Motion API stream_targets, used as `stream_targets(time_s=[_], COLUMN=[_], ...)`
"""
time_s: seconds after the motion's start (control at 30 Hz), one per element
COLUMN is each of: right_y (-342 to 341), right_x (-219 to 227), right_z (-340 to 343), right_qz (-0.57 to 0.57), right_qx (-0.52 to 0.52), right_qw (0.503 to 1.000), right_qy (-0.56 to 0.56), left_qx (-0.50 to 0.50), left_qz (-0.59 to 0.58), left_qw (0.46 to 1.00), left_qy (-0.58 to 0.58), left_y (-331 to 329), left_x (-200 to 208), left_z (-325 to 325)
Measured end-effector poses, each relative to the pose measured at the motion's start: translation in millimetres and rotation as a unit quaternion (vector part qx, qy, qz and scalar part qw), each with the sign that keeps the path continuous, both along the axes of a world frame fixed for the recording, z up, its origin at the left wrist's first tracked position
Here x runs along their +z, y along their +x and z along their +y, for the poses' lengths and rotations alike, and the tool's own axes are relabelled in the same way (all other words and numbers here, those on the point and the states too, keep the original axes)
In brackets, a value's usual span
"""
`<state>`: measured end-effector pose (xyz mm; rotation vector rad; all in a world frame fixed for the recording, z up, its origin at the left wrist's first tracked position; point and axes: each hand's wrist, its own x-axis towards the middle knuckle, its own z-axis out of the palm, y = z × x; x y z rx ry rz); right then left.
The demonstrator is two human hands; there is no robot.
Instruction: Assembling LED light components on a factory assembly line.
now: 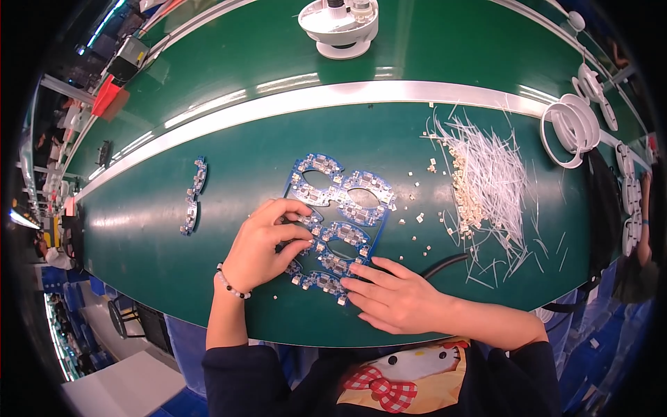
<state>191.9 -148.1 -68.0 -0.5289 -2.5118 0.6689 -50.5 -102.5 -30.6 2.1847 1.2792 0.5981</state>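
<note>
A blue circuit board panel [340,189], with rounded cut-outs and many small parts, lies on the green table in front of me. My left hand [267,240] is at its left edge, thumb and fingers bent and closed round a part of the board. The fingertips partly hide that spot. My right hand [392,295] lies at the panel's lower right corner, fingers stretched out and touching the edge. A separate curved blue board strip [194,197] rests on the table to the left.
On the right is a heap of thin white strips [493,184], with small cream connectors [467,198] along its left side and scattered about. A black cable [445,264] lies near my right hand. White plastic rings [571,131] stand far right; a white round housing [340,28] is at the back.
</note>
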Motion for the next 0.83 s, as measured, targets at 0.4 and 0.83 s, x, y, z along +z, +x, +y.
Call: stream_targets(time_s=[0.4, 0.83], right_y=[1.4, 1.9], right_x=[-1.5, -3.5], right_z=[2.4, 3.4], right_qz=[0.005, 0.001], right_qx=[-0.008, 0.001], right_qw=[1.0, 1.0], right_qy=[-0.009, -0.02], left_qx=[0.113, 0.229], left_qz=[-0.054, -0.067], left_qw=[0.992, 0.958], left_qy=[-0.023, -0.16], left_y=[11.5, 4.0], left_x=[0.4, 14.8], left_z=[-7.3, -12.7])
